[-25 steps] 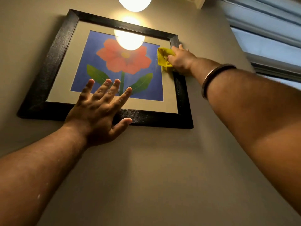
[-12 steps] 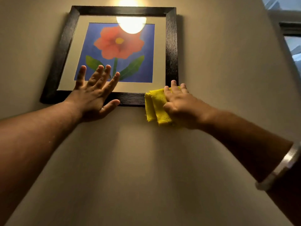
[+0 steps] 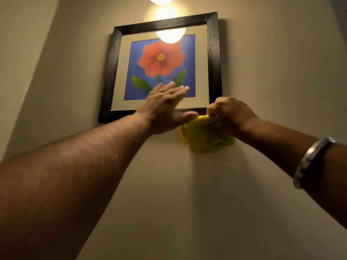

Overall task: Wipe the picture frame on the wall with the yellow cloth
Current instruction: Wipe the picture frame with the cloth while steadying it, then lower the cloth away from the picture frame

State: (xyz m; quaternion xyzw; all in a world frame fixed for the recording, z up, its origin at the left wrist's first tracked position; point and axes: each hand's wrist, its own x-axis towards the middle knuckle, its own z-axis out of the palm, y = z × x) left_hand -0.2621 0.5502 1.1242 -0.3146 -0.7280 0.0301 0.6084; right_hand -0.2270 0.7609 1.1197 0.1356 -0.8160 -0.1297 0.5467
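A black picture frame (image 3: 214,53) hangs on the beige wall and holds a red flower print on blue behind glass. My left hand (image 3: 165,107) lies flat and open against the lower glass and the frame's bottom rail, fingers together, thumb stretched right. My right hand (image 3: 231,114) is at the frame's lower right corner, clenched on the yellow cloth (image 3: 204,137). The cloth hangs bunched below the bottom rail against the wall, and its upper edge touches my left thumb.
A round lamp (image 3: 161,0) glows at the top edge and its reflection (image 3: 170,35) shines on the glass. A metal bangle (image 3: 309,162) sits on my right forearm. A wall corner (image 3: 37,72) runs down the left side.
My right hand went from the frame's upper right corner down to the lower right corner, then bunched the cloth in a fist. My left hand slid right along the bottom rail and closed its fingers together.
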